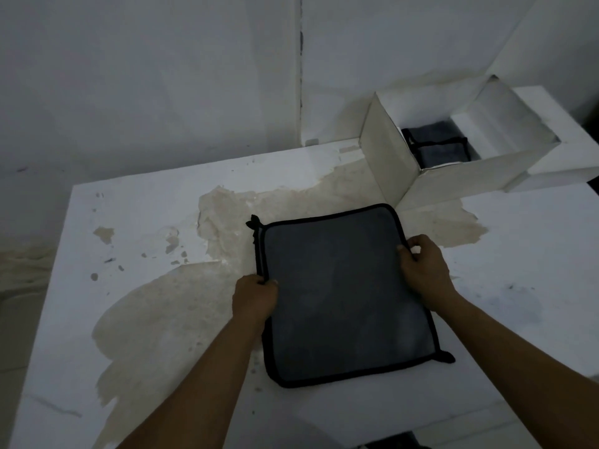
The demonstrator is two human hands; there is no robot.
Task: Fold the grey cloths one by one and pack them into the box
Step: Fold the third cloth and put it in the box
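A grey cloth point(343, 296) with a black hem lies flat on the white table point(136, 222), folded into a rectangle. My left hand point(254, 298) pinches its left edge about halfway down. My right hand point(424, 267) grips its right edge, a little farther from me. The open white box point(389, 166) stands at the table's far right corner, just beyond the cloth. Inside it lies a folded grey cloth point(437, 145) with a black hem.
The tabletop has large tan patches where the white coating is peeled. A white wall rises right behind the table and box. The box's flaps stick out to the right. Something dark point(398, 443) shows at the bottom edge of the view.
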